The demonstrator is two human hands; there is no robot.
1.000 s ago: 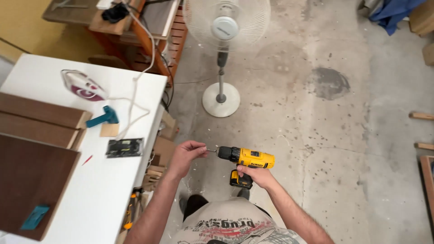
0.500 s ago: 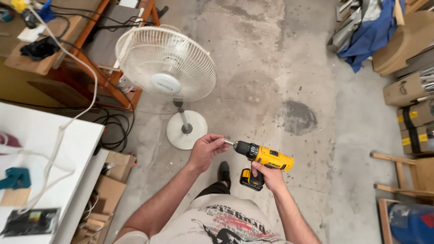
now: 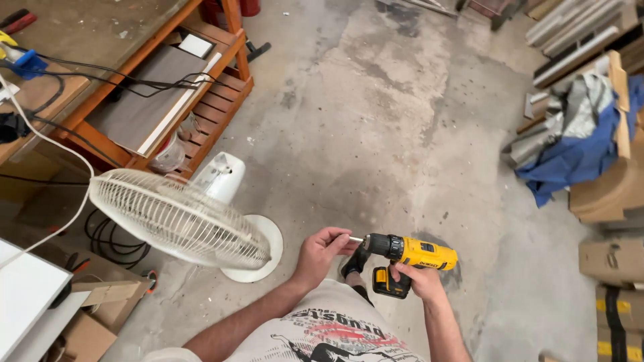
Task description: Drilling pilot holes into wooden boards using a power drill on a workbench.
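While R hand (image 3: pixel 417 280) grip clamps drill (image 3: pixel 410 255) | L hand (image 3: pixel 319 253) pinches bit (image 3: pixel 355 238) | fan (image 3: pixel 178 220) nearby

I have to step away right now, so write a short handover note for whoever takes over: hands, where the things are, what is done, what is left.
Right hand: wrapped around the handle of the yellow cordless drill, held level over the concrete floor, chuck pointing left.
Left hand: fingertips pinched on the bit at the chuck.
Nearby: white pedestal fan to the left, wooden workbench behind it.
Done: the bit sits at the chuck, though whether it is tightened cannot be told.
Left: check the bit is secure before letting go.
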